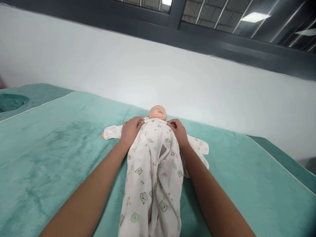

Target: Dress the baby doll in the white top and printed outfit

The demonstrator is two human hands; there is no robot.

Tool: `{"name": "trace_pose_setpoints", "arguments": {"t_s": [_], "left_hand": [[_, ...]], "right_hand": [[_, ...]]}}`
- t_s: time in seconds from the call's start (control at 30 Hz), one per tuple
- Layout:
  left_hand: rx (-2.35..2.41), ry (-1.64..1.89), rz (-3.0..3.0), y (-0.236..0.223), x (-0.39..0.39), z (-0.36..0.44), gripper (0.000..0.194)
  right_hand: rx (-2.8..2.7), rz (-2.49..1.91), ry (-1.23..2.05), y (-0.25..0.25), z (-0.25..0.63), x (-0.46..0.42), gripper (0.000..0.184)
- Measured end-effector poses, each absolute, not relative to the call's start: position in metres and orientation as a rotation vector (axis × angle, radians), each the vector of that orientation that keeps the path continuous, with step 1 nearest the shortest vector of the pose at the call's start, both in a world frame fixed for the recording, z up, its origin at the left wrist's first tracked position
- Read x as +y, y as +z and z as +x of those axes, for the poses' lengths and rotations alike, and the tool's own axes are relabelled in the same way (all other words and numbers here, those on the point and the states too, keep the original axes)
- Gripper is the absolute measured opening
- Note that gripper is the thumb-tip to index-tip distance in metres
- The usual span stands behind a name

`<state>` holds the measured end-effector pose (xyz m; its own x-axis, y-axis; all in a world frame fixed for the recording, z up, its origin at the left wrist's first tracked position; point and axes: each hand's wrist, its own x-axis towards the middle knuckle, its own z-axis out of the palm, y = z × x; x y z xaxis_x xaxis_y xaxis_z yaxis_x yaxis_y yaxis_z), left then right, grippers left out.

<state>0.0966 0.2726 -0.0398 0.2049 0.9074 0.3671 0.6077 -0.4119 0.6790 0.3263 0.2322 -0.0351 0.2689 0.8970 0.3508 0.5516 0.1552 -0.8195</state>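
From where I'm standing, the baby doll (158, 112) lies on its back on a green plush sheet (74, 148), its bald head just beside the white wall (153, 75). A white romper (143, 171) printed with little green animal faces covers the doll from the neck down, its legs running out below the doll toward the person.

The person's left hand (131, 131) rests at one shoulder of the doll, fingers curled over the edge of the cloth. The right hand (179, 131) is at the other shoulder, fingertips bent in close beside the collar. In both, the grip looks loosely closed; I can't tell whether either has the fabric pinched or is only resting on it.

As for how far things have got, I'd call it partway. The sleeve on the left side (113, 132) of the doll seems filled, since a small doll hand (102, 135) shows at its cuff. Out to the doll's right-hand side, the cloth (201, 144) spreads flat with no doll hand visible, so that arm looks undone. A gap at the doll's middle suggests the front isn't fully closed; any fastenings are too small to make out.
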Motion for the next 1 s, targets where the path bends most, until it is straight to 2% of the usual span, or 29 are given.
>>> {"name": "trace_pose_setpoints", "arguments": {"t_s": [0.2,0.5,0.7,0.87,1.0], "left_hand": [[1.381,1.069,2.299,-0.044,0.263,0.085,0.033],[1.714,1.051,2.411,-0.032,0.235,0.078,0.023],[1.863,0.627,2.182,-0.034,0.217,0.070,0.038],[1.872,0.393,2.285,-0.034,0.212,0.066,0.024],[1.925,0.293,2.309,-0.026,0.203,0.066,0.027]], "right_hand": [[-1.398,-1.436,0.404,-0.038,0.324,0.219,0.019],[-1.310,-1.416,0.318,-0.038,0.313,0.166,0.021],[-1.127,-1.419,0.502,-0.033,0.301,0.155,0.019],[-1.097,-1.457,0.497,-0.031,0.301,0.161,0.017],[-1.098,-1.469,0.508,-0.034,0.304,0.163,0.017]]}}
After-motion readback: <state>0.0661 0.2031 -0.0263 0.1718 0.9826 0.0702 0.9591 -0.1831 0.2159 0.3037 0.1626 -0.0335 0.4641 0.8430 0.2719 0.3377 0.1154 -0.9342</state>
